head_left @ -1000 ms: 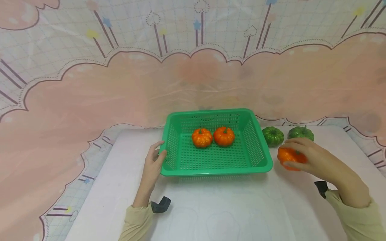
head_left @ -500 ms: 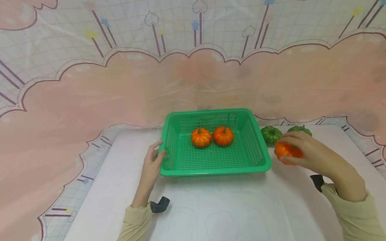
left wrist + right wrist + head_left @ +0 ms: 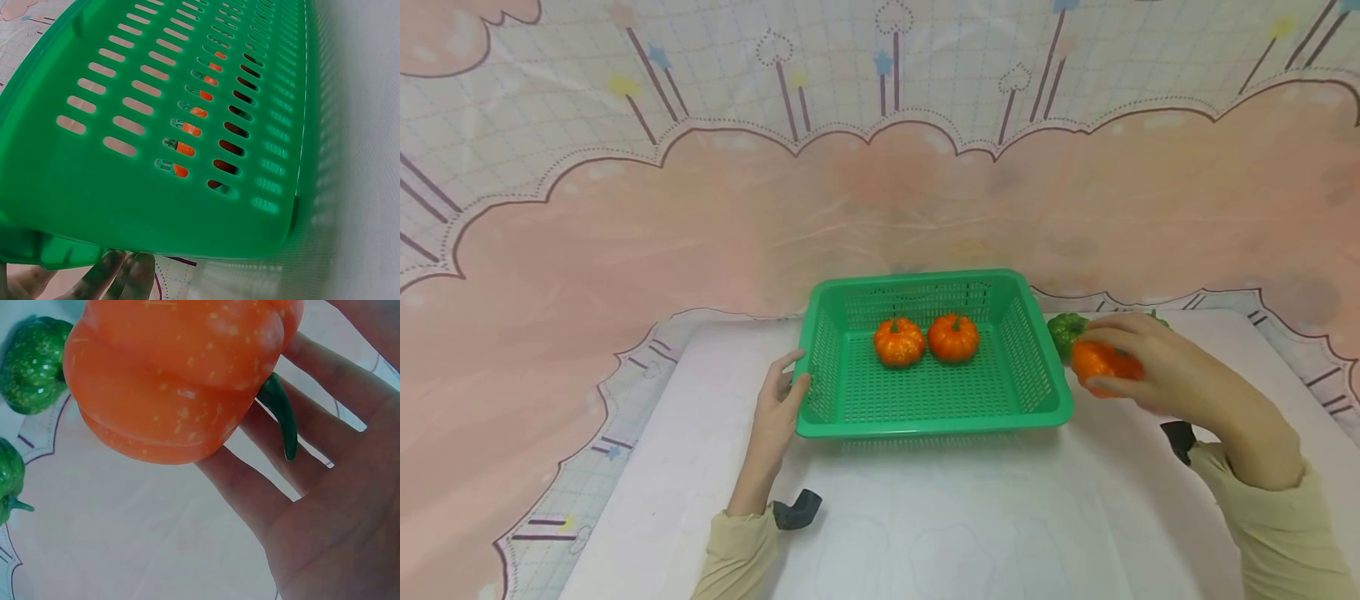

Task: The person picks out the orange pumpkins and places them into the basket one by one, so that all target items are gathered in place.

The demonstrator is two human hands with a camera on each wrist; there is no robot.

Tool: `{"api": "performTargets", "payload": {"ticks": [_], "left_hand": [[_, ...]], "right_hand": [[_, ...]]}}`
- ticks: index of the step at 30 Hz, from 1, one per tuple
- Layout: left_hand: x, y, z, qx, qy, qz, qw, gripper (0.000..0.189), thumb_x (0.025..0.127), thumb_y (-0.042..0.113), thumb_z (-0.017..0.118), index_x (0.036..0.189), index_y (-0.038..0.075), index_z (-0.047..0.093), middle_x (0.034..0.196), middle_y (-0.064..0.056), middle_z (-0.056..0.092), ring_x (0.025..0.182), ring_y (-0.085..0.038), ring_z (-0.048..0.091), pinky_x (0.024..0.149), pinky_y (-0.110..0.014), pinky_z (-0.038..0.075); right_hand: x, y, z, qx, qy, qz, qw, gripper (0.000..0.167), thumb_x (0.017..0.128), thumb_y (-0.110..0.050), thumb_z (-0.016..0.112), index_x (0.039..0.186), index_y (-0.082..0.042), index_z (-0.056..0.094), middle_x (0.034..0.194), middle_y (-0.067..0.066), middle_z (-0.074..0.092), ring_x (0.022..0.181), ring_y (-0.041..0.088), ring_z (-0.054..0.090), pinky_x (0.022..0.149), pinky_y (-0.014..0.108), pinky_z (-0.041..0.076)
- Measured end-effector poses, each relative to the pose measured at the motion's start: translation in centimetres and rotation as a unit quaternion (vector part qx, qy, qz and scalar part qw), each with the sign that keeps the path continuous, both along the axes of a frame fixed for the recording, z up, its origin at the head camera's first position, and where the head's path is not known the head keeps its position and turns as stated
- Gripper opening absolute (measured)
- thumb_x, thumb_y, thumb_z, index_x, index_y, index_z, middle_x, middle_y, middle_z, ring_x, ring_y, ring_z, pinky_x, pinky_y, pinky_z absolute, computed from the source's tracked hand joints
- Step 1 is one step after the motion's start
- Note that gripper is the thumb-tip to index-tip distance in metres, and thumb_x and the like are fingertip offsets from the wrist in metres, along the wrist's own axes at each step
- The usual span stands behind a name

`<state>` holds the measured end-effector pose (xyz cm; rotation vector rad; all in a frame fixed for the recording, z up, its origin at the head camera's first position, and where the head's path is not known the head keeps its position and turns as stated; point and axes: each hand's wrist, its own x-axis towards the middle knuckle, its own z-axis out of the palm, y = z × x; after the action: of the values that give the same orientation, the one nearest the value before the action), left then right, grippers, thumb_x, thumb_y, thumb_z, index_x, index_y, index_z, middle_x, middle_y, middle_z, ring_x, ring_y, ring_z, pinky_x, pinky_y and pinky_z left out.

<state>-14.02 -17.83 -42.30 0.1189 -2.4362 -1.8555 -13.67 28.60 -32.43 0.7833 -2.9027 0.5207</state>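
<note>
A green plastic basket (image 3: 932, 429) with slotted walls holds two small orange pumpkins, one on the left (image 3: 899, 342) and one on the right (image 3: 953, 338). At its left end, my left hand (image 3: 777, 406) holds the rim; in the left wrist view the fingertips (image 3: 140, 275) touch the basket's edge. My right hand (image 3: 1165, 364) grips another orange pumpkin (image 3: 1105, 367) between thumb and fingers, just right of the basket. Its dark green stem (image 3: 279, 415) points toward the palm in the right wrist view.
Two green pumpkins lie behind the right hand: one (image 3: 1063, 333) beside the basket, the other (image 3: 1159, 319) mostly hidden by the hand. The white table (image 3: 940, 525) meets a patterned cloth backdrop (image 3: 737, 225) behind the basket.
The right hand has lifted the orange pumpkin and carried it left and slightly back, toward the basket. It now covers more of the green pumpkins. The left hand stays at the rim.
</note>
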Motion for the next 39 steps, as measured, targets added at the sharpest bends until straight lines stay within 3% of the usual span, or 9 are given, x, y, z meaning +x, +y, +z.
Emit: {"api": "performTargets", "payload": {"ticks": [6, 12, 23, 30, 39], "left_hand": [[0.0, 0.1, 0.1, -0.003, -0.002, 0.004, 1.0, 0.044, 0.106, 0.028, 0.047, 0.149, 0.021, 0.039, 0.132, -0.021, 0.057, 0.111, -0.036, 0.065, 0.077, -0.026, 0.058], [0.0, 0.1, 0.2, 0.002, -0.003, 0.002, 1.0, 0.044, 0.106, 0.029, 0.047, 0.149, 0.021, 0.039, 0.132, -0.021, 0.056, 0.111, -0.036, 0.064, 0.077, -0.026, 0.058], [0.0, 0.0, 0.1, 0.006, -0.005, -0.003, 1.0, 0.045, 0.106, 0.031, 0.047, 0.149, 0.021, 0.039, 0.132, -0.02, 0.056, 0.112, -0.036, 0.064, 0.078, -0.025, 0.058], [0.1, 0.0, 0.1, 0.011, -0.002, -0.004, 0.9999, 0.046, 0.106, 0.032, 0.048, 0.149, 0.021, 0.039, 0.132, -0.02, 0.056, 0.113, -0.036, 0.064, 0.08, -0.028, 0.058], [0.0, -0.1, 0.0, 0.008, 0.0, -0.004, 1.0, 0.045, 0.106, 0.03, 0.048, 0.149, 0.021, 0.039, 0.133, -0.02, 0.056, 0.114, -0.036, 0.063, 0.084, -0.034, 0.059]], "right_hand": [[0.0, -0.4, 0.6, -0.007, -0.007, -0.002, 0.9999, 0.049, 0.084, -0.029, 0.081, 0.124, -0.006, 0.066, 0.132, 0.012, 0.055, 0.115, 0.032, 0.05, 0.091, 0.057, 0.05], [-0.3, -1.1, 1.0, -0.01, 0.014, 0.009, 0.9998, 0.047, 0.083, -0.031, 0.082, 0.122, -0.01, 0.067, 0.128, 0.008, 0.058, 0.111, 0.028, 0.053, 0.09, 0.053, 0.05], [-0.7, -2.5, 1.4, -0.014, 0.025, 0.034, 0.999, 0.042, 0.087, -0.033, 0.078, 0.122, -0.012, 0.068, 0.13, 0.006, 0.059, 0.121, 0.03, 0.05, 0.098, 0.057, 0.045], [-0.9, -3.5, 1.4, -0.026, -0.005, 0.032, 0.9991, 0.048, 0.088, -0.037, 0.076, 0.126, -0.01, 0.065, 0.135, 0.007, 0.055, 0.127, 0.031, 0.047, 0.102, 0.057, 0.043], [-1.5, -4.5, 1.3, -0.034, -0.014, 0.046, 0.9983, 0.042, 0.088, -0.035, 0.077, 0.122, -0.013, 0.066, 0.13, 0.004, 0.057, 0.123, 0.027, 0.05, 0.1, 0.054, 0.046]]}}
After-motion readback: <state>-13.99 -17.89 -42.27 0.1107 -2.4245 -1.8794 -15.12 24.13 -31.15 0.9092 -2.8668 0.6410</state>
